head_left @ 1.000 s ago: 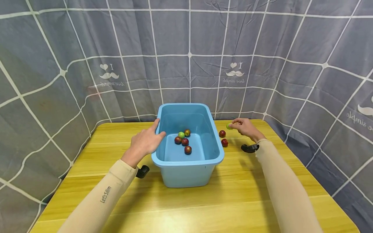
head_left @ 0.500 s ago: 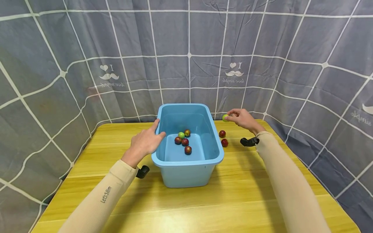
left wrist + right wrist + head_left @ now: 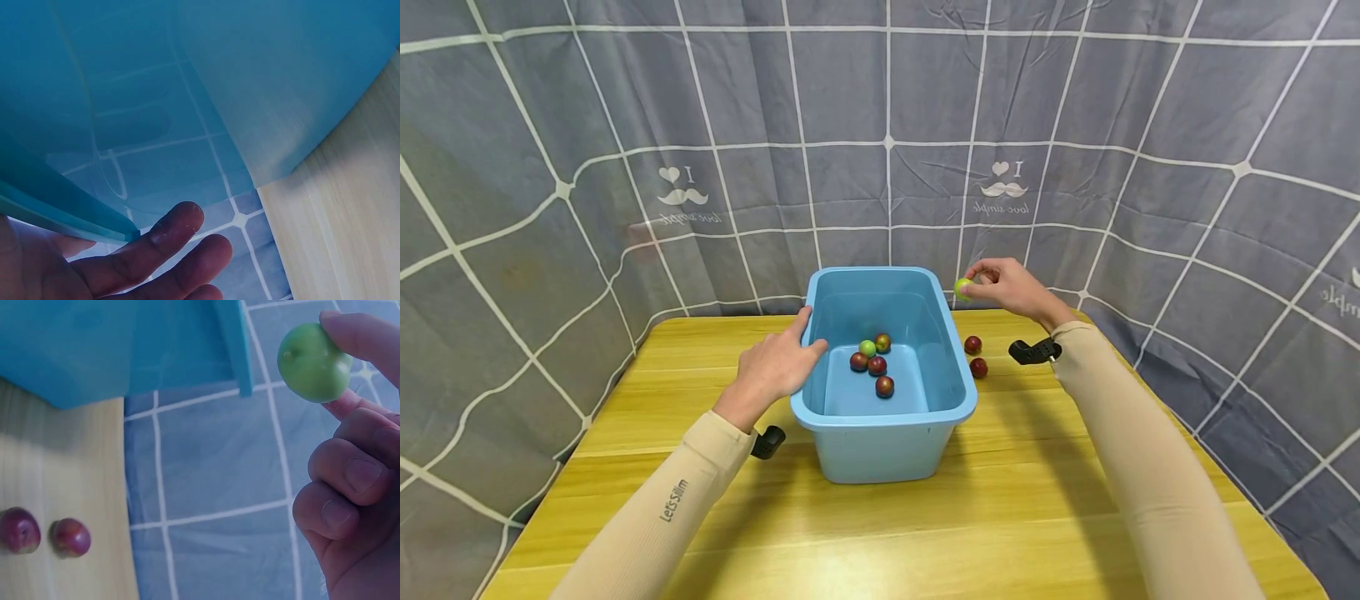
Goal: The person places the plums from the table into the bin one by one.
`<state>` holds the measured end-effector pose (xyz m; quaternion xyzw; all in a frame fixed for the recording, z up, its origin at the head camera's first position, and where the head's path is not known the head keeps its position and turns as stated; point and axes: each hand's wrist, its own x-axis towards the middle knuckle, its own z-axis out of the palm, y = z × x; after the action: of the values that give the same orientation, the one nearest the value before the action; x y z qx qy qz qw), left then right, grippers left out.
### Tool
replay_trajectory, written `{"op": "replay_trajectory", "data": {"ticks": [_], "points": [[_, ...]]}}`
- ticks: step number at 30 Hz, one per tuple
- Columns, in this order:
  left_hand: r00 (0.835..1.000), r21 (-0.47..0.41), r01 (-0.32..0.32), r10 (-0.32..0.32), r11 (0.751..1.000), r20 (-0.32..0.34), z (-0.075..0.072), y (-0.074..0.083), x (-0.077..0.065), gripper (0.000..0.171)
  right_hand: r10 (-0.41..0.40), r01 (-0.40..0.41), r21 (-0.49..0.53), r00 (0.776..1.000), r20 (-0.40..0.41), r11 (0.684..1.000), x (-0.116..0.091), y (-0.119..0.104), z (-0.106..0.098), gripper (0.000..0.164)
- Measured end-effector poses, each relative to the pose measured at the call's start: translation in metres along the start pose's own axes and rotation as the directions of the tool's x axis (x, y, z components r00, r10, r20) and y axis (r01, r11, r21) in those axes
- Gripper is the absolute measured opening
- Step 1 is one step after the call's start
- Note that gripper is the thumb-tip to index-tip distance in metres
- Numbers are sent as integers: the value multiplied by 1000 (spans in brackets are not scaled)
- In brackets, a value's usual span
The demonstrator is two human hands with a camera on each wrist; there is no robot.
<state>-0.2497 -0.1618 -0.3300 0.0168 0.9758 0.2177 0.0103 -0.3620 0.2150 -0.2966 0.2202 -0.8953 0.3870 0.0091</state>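
My right hand [image 3: 1011, 290] pinches a green plum [image 3: 314, 362] between thumb and index finger, raised near the back right corner of a blue plastic tub [image 3: 883, 420]. The other fingers curl in toward the palm in the right wrist view. On the tub's left rim, my left hand [image 3: 777, 362] holds the edge, thumb over the inner side and fingers [image 3: 181, 219] along the outside. Inside the tub lie another green plum [image 3: 867, 348] and several dark red ones, among them a red plum [image 3: 884, 387] nearest the front.
Two red plums, a farther plum [image 3: 973, 345] and a nearer plum [image 3: 978, 368], lie on the wooden table [image 3: 1015, 500] just right of the tub. A grey curtain [image 3: 850, 100] with white grid lines hangs behind the table and along both sides.
My right hand has lifted the green plum and carried it left and away from me, toward the tub's back right corner. The left hand and the tub stay where they were.
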Motion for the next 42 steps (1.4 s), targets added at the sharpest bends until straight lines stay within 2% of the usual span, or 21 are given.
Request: {"op": "replay_trajectory", "data": {"ticks": [5, 8, 13, 20, 26, 35, 42], "points": [[1000, -6, -1, 1, 1000, 4, 0, 0, -1, 75, -30, 31, -32, 999, 23, 999, 1, -23, 0, 30], [1000, -11, -2, 2, 1000, 5, -1, -1, -1, 75, -58, 59, -47, 998, 29, 997, 7, -23, 1, 30], [1000, -10, -5, 6, 1000, 2, -2, -1, 0, 75, -83, 87, -83, 995, 48, 993, 12, -40, 3, 29], [1000, -6, -5, 5, 1000, 6, -4, 0, -1, 75, -90, 105, -119, 989, 121, 987, 19, -63, 11, 34], [1000, -3, 2, -2, 1000, 5, -3, 1, -1, 74, -106, 133, -147, 978, 179, 980, 27, -79, 20, 31], [1000, -7, -6, 6, 1000, 1, -3, -1, -1, 74, -114, 167, -188, 959, 261, 968, 42, -93, 38, 25], [1000, -7, -7, 7, 1000, -2, -2, 0, 0, 75, -76, 153, -244, 951, 300, 958, 53, -96, 46, 24]]}}
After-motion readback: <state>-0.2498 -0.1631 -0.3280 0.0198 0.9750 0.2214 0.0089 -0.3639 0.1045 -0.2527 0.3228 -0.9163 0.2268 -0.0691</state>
